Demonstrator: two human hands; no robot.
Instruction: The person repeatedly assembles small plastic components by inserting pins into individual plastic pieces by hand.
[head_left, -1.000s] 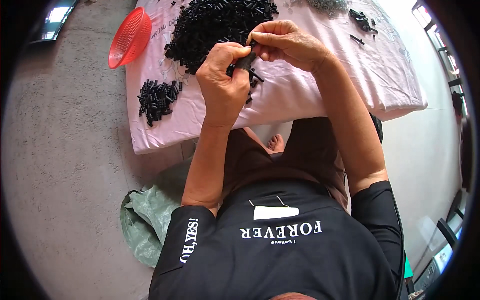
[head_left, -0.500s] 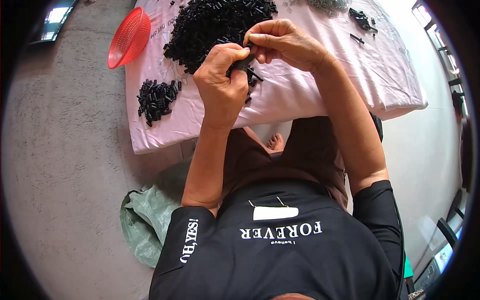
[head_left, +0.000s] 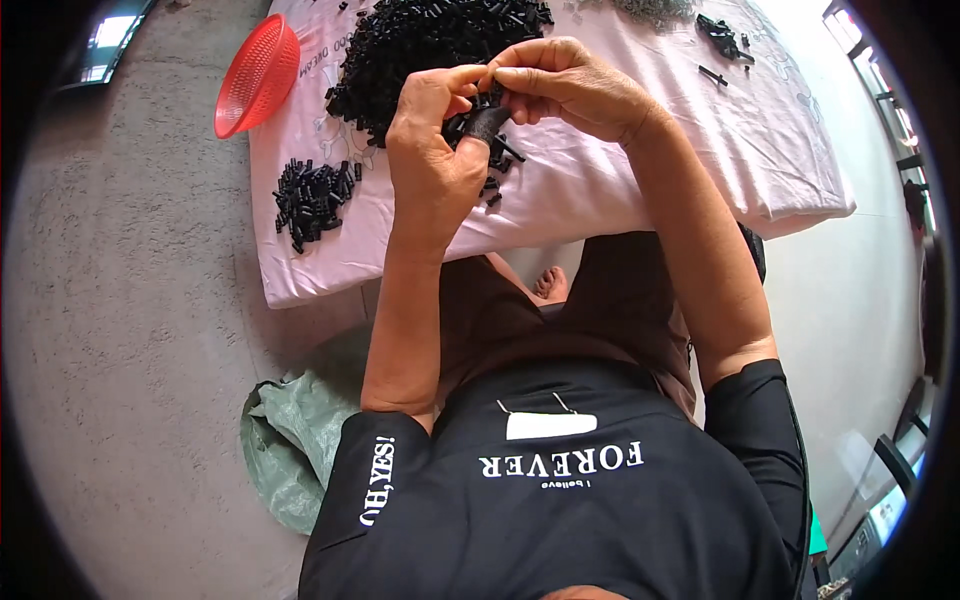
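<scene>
My left hand and my right hand meet at their fingertips over the near edge of a big heap of small black tubes. A black wrap covers the left thumb. Both hands are closed in pinches around a small dark piece, mostly hidden by the fingers; its exact shape cannot be made out. Just below the hands, several loose black tubes lie on the pink cloth, and a longer thin black piece sticks out beside the left thumb.
A smaller pile of black tubes lies near the cloth's left edge, by a red mesh basket. At the far right are a few black pieces and a pile of clear small parts. A green sack rests on the floor.
My left hand has shifted slightly up and left; its index finger has straightened toward the right fingertips and its wrapped thumb has moved away from it. The right hand stays nearly still.
</scene>
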